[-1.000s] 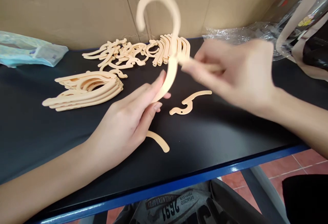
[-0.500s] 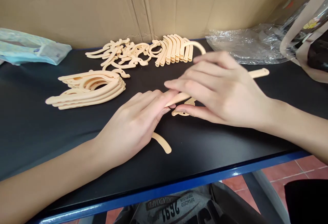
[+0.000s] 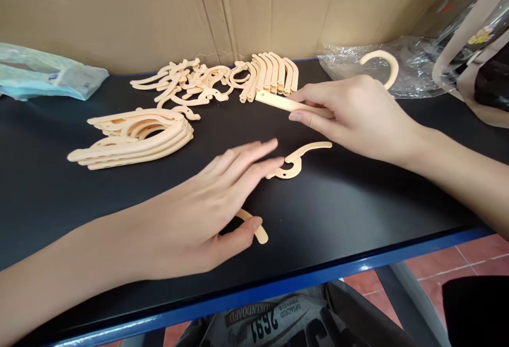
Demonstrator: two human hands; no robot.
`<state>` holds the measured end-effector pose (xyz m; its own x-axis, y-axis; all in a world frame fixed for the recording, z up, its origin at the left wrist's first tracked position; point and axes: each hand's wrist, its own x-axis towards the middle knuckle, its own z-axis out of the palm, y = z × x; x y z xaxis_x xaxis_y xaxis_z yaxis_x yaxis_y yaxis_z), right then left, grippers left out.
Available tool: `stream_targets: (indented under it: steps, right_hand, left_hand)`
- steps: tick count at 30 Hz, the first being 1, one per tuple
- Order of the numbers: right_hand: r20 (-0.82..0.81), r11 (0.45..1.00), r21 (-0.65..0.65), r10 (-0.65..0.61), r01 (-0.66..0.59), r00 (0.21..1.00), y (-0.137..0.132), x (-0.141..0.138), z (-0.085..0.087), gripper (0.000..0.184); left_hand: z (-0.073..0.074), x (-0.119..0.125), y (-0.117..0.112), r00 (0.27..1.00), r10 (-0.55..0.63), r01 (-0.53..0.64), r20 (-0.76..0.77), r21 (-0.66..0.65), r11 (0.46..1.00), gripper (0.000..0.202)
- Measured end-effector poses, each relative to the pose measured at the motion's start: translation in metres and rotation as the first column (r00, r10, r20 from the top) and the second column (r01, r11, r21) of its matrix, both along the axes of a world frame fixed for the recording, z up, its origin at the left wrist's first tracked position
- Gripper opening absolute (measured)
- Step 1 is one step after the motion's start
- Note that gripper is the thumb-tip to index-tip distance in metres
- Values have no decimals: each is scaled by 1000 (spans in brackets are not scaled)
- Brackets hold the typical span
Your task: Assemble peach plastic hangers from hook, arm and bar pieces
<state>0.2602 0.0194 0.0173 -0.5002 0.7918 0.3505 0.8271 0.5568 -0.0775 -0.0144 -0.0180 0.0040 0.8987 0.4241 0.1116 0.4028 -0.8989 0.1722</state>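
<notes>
Right hand pinches hook piece; left hand flat, fingers spread, holding nothing.
Hook piece's straight end points to 9 o'clock, curl at 2 o'clock; small bracket at left fingertips, curved strip under thumb, likely laid out for reach.

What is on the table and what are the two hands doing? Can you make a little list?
right hand: grips a hook piece
left hand: open, flat, thumb on a curved strip
between the hands: small hook-shaped piece
left of table: stack of hanger arms
back: pile of loose parts
right: clear plastic bag
</notes>
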Motion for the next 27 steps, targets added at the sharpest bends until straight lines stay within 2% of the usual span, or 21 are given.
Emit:
stream_targets:
  steps: [2,7,10,13,17,20,27]
  right_hand:
    - [-42,998,-47,27,-29,999,0,-2,-1,32]
    - [-110,979,-144,128,-143,986,-8,-8,-2,30]
    - [-119,962,-212,152,-174,981,-9,-10,-3,28]
    - [-119,947,-258,162,-189,979,-9,-12,-5,27]
    - [-119,938,-273,186,-212,975,-9,-12,-6,27]
    - [-110,932,-266,226,-248,968,-9,-12,-7,29]
    - [-128,922,-223,295,-317,947,-9,-11,-10,28]
  left_hand:
    - [0,1,0,999,5,-5,-52,4,1000,47]
    - [-10,8,10,993,-11,0,116,99,995,27]
    - [-14,9,15,985,-12,-3,172,86,996,25]
    - [-13,9,16,985,-31,17,171,83,996,35]
    - [-11,9,13,985,-50,22,165,167,986,22]
    - [-11,10,9,985,-66,26,162,241,970,23]
    - [-10,13,9,974,-54,3,222,223,975,18]
